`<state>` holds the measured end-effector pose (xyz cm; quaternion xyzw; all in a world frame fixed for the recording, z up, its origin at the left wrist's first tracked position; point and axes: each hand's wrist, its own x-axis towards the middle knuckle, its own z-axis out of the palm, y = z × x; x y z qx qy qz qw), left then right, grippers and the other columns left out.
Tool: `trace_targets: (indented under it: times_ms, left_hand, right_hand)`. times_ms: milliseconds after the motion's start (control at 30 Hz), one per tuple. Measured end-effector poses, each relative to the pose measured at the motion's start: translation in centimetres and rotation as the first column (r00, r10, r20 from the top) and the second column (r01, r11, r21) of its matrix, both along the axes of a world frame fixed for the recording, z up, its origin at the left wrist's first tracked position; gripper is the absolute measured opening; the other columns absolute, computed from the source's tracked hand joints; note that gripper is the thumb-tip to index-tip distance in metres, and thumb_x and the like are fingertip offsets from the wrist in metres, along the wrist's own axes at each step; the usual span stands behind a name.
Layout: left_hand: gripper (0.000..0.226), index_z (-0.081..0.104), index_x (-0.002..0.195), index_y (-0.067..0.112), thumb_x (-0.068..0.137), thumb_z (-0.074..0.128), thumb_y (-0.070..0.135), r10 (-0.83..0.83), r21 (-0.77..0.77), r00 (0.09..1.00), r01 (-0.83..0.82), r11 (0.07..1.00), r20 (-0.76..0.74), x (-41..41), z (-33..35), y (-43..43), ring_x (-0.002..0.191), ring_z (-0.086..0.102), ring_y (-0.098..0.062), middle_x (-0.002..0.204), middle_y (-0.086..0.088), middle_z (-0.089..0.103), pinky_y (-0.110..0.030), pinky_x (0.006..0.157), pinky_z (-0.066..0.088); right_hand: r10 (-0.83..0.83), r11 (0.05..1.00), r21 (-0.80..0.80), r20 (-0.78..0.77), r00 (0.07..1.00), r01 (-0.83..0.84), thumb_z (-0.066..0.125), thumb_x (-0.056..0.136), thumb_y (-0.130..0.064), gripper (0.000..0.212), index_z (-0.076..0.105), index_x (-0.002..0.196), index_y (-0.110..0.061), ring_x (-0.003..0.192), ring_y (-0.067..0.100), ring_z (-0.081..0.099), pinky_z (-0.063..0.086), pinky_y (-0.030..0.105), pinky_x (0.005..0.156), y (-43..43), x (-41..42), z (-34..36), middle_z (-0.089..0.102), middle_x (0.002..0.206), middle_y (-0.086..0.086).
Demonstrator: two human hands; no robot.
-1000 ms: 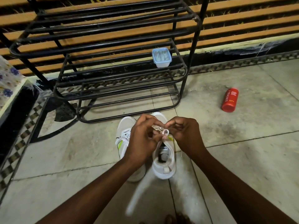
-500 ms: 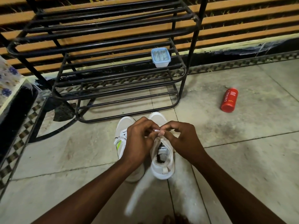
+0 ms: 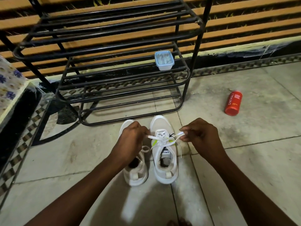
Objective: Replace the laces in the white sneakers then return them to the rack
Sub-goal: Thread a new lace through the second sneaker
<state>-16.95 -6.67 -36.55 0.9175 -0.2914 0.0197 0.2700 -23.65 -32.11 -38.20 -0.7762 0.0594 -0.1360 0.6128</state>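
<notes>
Left hand (image 3: 132, 141) and right hand (image 3: 202, 137) each pinch a lace strand (image 3: 154, 137) in a narrow grip, tightening the knot on one white sneaker (image 3: 166, 170); next, probably lifting both onto the rack (image 3: 114, 30).

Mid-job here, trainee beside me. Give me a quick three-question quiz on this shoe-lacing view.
1. True or false: both sneakers stand on the floor in front of the rack.
2. What sits on a rack shelf? A) a brush B) a lidded tub C) a sneaker
3. Fill in: the left hand and right hand each pinch the ___ of one sneaker.
Key: 1 true. 2 B. 3 lace.
</notes>
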Motion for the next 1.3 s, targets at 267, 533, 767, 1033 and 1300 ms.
trace_targets:
  times_ms: [267,533,767,1033,1300]
  left_hand:
    - [0.016,0.064,0.085,0.017,0.093,0.068,0.003,0.109,-0.118,0.989,-0.12,0.986,-0.101,0.0,-0.4,0.2,0.07,0.062,-0.003,0.074,0.009,0.066,-0.023,0.067,0.05]
    - [0.009,0.061,0.096,-0.011,0.098,0.063,-0.002,0.026,-0.489,0.636,-0.618,0.615,-0.771,-0.1,2.6,-6.1,0.053,0.067,-0.019,0.066,-0.012,0.071,-0.025,0.05,0.054]
    - [0.029,0.059,0.081,0.009,0.107,0.048,0.006,-0.01,-0.415,0.649,-0.475,0.776,-0.761,-0.8,2.2,-7.0,0.046,0.057,-0.007,0.053,0.004,0.063,-0.022,0.05,0.043]
    - [0.032,0.063,0.092,-0.004,0.108,0.049,0.02,-0.148,-0.44,0.607,-0.365,0.82,-0.781,-0.6,2.0,-6.0,0.053,0.057,-0.003,0.073,-0.009,0.064,-0.015,0.055,0.041]
    - [0.016,0.071,0.089,-0.015,0.085,0.079,-0.002,-0.045,-0.481,0.726,-0.407,0.777,-0.687,-0.8,0.8,-6.2,0.07,0.065,-0.029,0.081,-0.029,0.072,-0.024,0.063,0.055]
  right_hand:
    - [0.028,0.99,0.143,-0.172,0.985,-0.003,0.079,0.075,0.012,0.01,0.075,0.082,0.006,0.075,0.038,0.075,0.063,0.044,0.075,-0.6,-0.6,1.5,0.073,0.075,0.021]
    - [0.225,0.895,-0.42,0.141,0.964,-0.147,0.085,0.073,0.0,0.013,0.081,0.08,-0.01,0.069,0.009,0.073,0.061,0.033,0.069,3.2,-0.2,4.6,0.077,0.077,-0.002]
    - [0.215,0.796,-0.606,0.278,0.936,-0.003,0.078,0.076,0.001,0.01,0.077,0.081,-0.008,0.067,0.02,0.068,0.055,0.035,0.062,4.0,1.8,4.9,0.073,0.076,0.003]
    - [0.029,0.847,-0.521,0.244,0.969,0.106,0.075,0.076,0.005,0.02,0.064,0.077,-0.012,0.06,0.009,0.063,0.05,0.028,0.06,2.8,2.4,2.6,0.067,0.068,-0.008]
    - [0.16,0.928,-0.337,-0.019,0.987,-0.157,0.068,0.083,0.007,0.031,0.078,0.094,-0.021,0.059,0.01,0.069,0.059,0.028,0.066,1.8,3.2,0.6,0.069,0.077,0.003]
